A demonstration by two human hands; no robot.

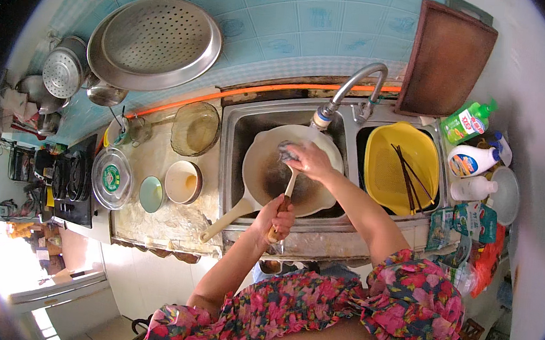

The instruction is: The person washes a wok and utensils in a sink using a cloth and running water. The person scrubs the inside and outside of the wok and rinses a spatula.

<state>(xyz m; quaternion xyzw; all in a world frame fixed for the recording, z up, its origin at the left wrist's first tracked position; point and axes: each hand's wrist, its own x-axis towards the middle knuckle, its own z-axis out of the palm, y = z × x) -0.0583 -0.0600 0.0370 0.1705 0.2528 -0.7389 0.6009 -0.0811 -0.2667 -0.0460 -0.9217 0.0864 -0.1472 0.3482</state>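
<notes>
A pale, long-handled wok (257, 166) lies in the left basin of the steel sink (236, 113), its handle jutting out over the front edge. Brown staining covers the middle of its inside. My left hand (272, 218) is closed around the handle of a kitchen utensil, probably a spatula (291, 185), held over the wok. In my right hand (313, 161) is a grey scrubbing pad (285, 150), likely steel wool, close to the utensil's far end. My right fingers hide that end. Just above this hand hangs the faucet spout (322, 118).
Several dark chopsticks (405, 177) lie across a yellow basket (376, 145) in the right basin. Left of the sink are a glass bowl (196, 128), a white bowl (174, 181), a green bowl (150, 194) and a clear lid (112, 178). Bottles (472, 162) crowd the right side.
</notes>
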